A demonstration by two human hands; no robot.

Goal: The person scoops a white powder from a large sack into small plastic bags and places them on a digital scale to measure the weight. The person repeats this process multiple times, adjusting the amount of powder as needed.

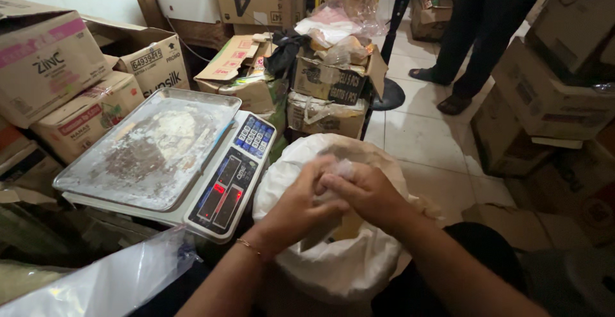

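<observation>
Both my hands meet over the open mouth of a big white sack point(333, 269) in front of me. My left hand point(301, 205) and my right hand point(365, 192) pinch a small clear plastic bag point(343, 168) between their fingers; the bag is crumpled and mostly hidden by them. A thin bracelet circles my left wrist. What lies inside the sack is hidden by my hands. To the left stands a digital scale with a dusty metal weighing tray point(154, 147) and a keypad and display panel point(234, 182).
Cardboard boxes point(70, 80) are stacked at left, behind the scale and at right point(544, 92). A person in dark trousers and sandals point(461, 48) stands on the tiled floor point(423, 144) beyond. A clear plastic bag point(109, 282) lies at bottom left.
</observation>
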